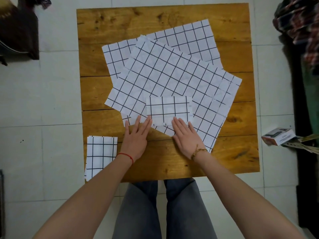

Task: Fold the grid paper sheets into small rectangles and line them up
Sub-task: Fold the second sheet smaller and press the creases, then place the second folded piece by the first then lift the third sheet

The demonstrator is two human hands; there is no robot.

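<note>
A small folded rectangle of grid paper (169,109) lies on top of a pile of unfolded grid sheets (172,73) in the middle of the wooden table (238,118). My left hand (137,138) lies flat with straight fingers, its fingertips touching the rectangle's near left corner. My right hand (187,137) lies flat too, fingertips pressing the rectangle's near right edge. Another folded grid rectangle (99,152) sits at the table's near left corner, partly under my left forearm.
The table stands on a tiled floor. A small box (278,136) and papers lie on the floor at the right, beside dark furniture with clothes. A dark bag (19,31) sits at the top left. My legs are under the table's near edge.
</note>
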